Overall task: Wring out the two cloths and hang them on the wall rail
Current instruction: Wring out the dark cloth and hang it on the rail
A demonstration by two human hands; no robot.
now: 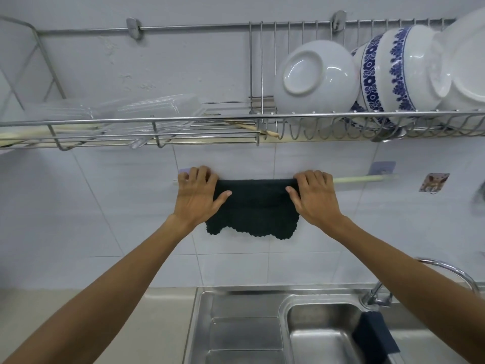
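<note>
A dark green cloth [256, 206] hangs folded over the pale wall rail [364, 179] on the tiled wall. My left hand [198, 195] grips its left top corner on the rail, fingers curled over the top. My right hand [313, 194] grips the right top corner the same way. The cloth's scalloped lower edge hangs free between my wrists. A second dark blue cloth [374, 334] is draped over the right wall of the sink basin, partly behind my right forearm.
A steel dish rack [157, 122] juts out just above the rail, with clear plastic containers [157, 109] at left and white bowls [315, 77] at right. Below lie the steel sink [244, 334] and a curved tap [378, 292] at right.
</note>
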